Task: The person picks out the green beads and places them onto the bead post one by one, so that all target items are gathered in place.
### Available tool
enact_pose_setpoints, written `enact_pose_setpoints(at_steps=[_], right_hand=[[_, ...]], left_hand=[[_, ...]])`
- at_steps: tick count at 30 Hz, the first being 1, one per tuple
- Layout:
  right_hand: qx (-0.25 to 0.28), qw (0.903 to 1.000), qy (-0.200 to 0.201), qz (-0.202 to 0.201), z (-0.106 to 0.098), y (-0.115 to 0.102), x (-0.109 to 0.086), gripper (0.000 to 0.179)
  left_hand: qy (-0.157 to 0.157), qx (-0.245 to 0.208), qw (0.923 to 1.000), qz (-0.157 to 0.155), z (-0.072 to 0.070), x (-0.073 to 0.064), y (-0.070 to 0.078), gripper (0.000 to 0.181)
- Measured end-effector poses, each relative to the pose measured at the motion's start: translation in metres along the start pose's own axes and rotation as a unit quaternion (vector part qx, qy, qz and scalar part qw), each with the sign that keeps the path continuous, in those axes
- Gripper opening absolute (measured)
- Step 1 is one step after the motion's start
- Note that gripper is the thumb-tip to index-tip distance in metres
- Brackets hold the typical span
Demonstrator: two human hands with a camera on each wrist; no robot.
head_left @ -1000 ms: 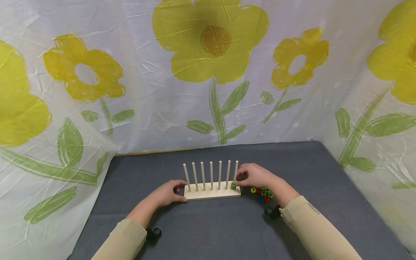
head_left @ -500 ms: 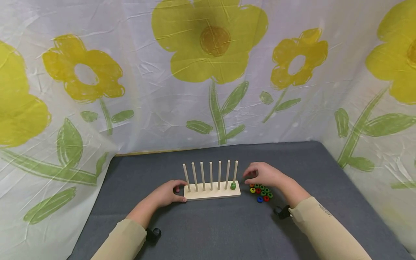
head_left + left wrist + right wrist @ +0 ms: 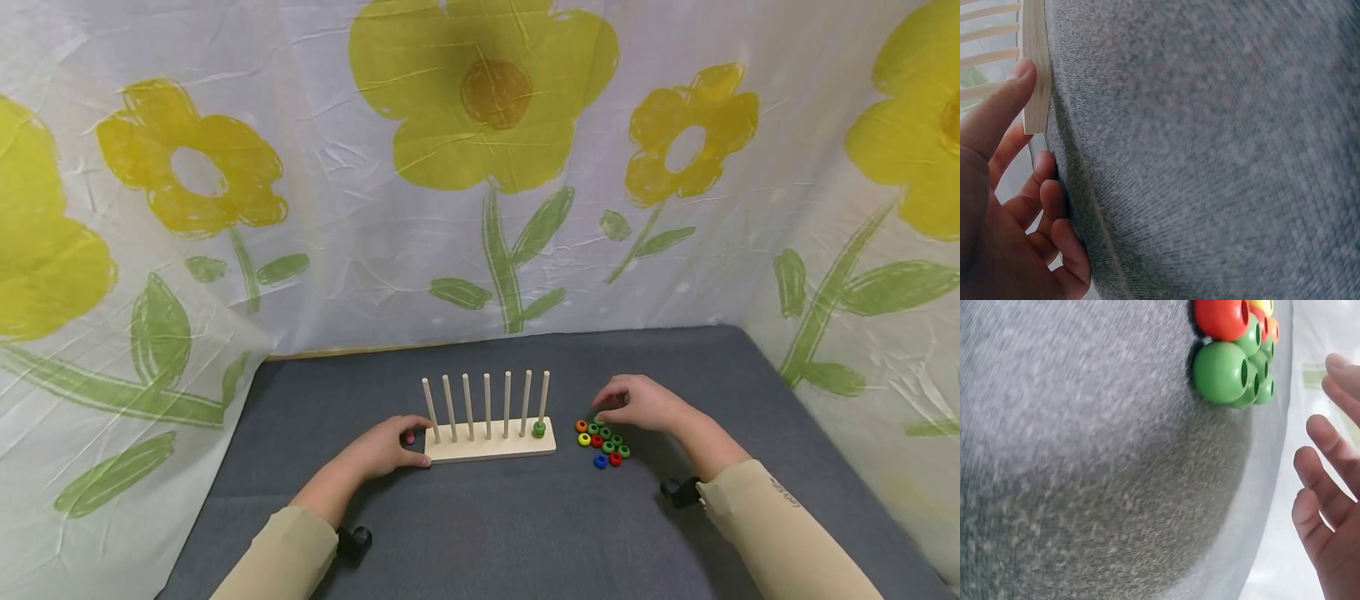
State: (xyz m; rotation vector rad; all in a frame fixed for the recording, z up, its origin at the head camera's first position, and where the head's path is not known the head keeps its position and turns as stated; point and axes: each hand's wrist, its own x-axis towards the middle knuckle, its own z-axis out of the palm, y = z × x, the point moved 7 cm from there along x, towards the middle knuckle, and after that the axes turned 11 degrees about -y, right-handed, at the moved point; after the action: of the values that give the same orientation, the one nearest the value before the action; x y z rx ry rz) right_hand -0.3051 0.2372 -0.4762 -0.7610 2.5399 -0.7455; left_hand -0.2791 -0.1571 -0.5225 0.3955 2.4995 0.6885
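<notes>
A pale wooden peg board (image 3: 487, 451) with a row of several upright pegs stands on the grey cloth. Green beads (image 3: 538, 430) sit stacked at the foot of its rightmost peg. My left hand (image 3: 387, 447) holds the board's left end between thumb and fingers; in the left wrist view the thumb lies on the board's edge (image 3: 1037, 100). Loose round beads (image 3: 607, 447), green, red, yellow, orange and blue, lie grouped right of the board. Over their far side hovers my right hand (image 3: 641, 403), fingers loosely bent, with nothing seen held in the right wrist view.
The grey cloth-covered table (image 3: 480, 525) runs back to a white curtain (image 3: 337, 275) printed with yellow flowers, which also hangs along both sides. A black wrist device (image 3: 680, 492) sits on the right arm, another (image 3: 356, 542) on the left.
My right hand has moved right, away from the rightmost peg and its green beads, to above the loose beads, fingers spreading a little. My left hand has stayed on the board.
</notes>
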Motion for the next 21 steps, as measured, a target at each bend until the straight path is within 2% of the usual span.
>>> enact_pose_setpoints(at_steps=[14,21], right_hand=[[0.030,0.9984,-0.027,0.040,0.007,0.033,0.008,0.020],[0.034,0.9978,-0.039,0.041,0.010,0.038,0.011,0.019]], left_hand=[[0.003,-0.002,1.0000,0.000,0.000,0.001,-0.001,0.059],[-0.001,-0.003,1.0000,0.003,0.000,-0.001,0.000,0.060]])
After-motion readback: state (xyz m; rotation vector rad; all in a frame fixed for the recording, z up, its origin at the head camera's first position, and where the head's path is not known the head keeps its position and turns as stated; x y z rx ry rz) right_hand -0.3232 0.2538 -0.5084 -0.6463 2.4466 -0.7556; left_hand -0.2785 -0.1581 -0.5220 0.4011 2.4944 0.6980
